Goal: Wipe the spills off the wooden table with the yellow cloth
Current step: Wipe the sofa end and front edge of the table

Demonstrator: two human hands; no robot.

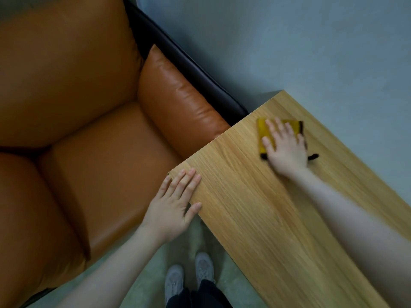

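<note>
The yellow cloth (265, 134), judged soft, light and best driven by flat palm pressure, was pressed onto the far part of the wooden table (255, 210) by the spread-fingered right hand (285, 150), while the near-left corner was steadied by the left hand (172, 204), fingers straight and together.

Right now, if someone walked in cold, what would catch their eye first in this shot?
Probably the big orange leather sofa filling the left half of the view. Next, the right hand pressing flat on a folded yellow cloth near the far end of the wooden table on the right. The left hand rests on the table's near corner beside the sofa.
</note>
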